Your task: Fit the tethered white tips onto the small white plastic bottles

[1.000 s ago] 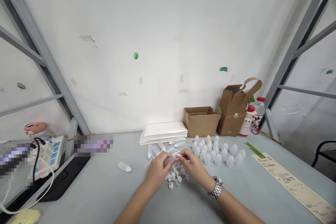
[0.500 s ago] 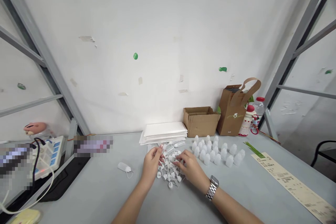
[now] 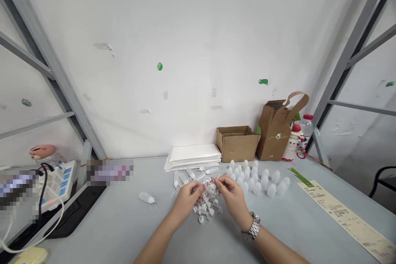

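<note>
Over the pile of caps, hands: the left hand point(image 3: 186, 199) and the right hand point(image 3: 232, 195) are raised close together just above the pile of caps point(image 3: 206, 208). Both sets of fingertips are pinched narrow on a small white piece point(image 3: 211, 181) held between them; its exact shape is too small to tell.
Wrist: a metal watch point(image 3: 252, 227) sits on the right arm, nearer than the pile.
Pile: loose white caps are heaped on the grey tabletop point(image 3: 123, 222), directly under the hands.
Left of the pile: a single white bottle point(image 3: 147, 198) lies on its side, well apart.
Right of the pile: a cluster of upright bottles point(image 3: 258, 179) stands near; farther right lies a long printed strip point(image 3: 343, 212).
Just behind the pile: a few flat-lying bottles point(image 3: 185, 175).
Farther behind the pile: a stack of white sheets point(image 3: 194, 154), then an open cardboard box point(image 3: 236, 142) and a brown paper bag point(image 3: 275, 130) by the wall.
</note>
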`<state>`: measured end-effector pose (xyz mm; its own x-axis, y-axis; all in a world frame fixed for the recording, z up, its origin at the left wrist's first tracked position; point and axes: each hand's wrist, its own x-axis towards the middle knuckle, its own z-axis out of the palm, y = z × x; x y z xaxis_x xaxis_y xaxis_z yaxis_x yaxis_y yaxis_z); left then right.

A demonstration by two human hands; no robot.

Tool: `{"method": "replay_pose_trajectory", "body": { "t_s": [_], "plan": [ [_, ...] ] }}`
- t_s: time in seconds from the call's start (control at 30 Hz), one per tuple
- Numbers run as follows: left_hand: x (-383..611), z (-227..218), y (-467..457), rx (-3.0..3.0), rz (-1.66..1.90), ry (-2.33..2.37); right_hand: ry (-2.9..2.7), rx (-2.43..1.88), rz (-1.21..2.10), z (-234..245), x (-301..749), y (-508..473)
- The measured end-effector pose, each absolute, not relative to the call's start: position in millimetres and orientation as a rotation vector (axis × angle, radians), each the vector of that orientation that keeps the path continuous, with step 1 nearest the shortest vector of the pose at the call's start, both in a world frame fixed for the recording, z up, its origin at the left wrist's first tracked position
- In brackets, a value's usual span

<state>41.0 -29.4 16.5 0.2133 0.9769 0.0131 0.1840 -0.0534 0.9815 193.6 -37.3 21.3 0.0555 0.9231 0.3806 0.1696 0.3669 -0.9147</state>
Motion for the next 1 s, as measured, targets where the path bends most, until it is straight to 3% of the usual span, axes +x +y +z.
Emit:
{"method": "replay_pose_trajectory", "body": {
  "t_s": [0.63, 0.9, 1.0],
  "plan": [
    [44.4, 38.8, -37.0, 1.38, 0.898, 0.99, -1.32, -1.093, 0.635, 30.1, 196.8, -42.5],
    [39.8, 29.7, -32.5, 1.334, 1.003, 1.024, -1.162, -1.201, 0.492, 33.5, 216.6, -29.2],
    [38.2, 26.2, -26.7, 1.218, 1.158, 1.104, -1.451, -1.205, 0.417, 28.3, 215.5, -25.2]
  ]
}}
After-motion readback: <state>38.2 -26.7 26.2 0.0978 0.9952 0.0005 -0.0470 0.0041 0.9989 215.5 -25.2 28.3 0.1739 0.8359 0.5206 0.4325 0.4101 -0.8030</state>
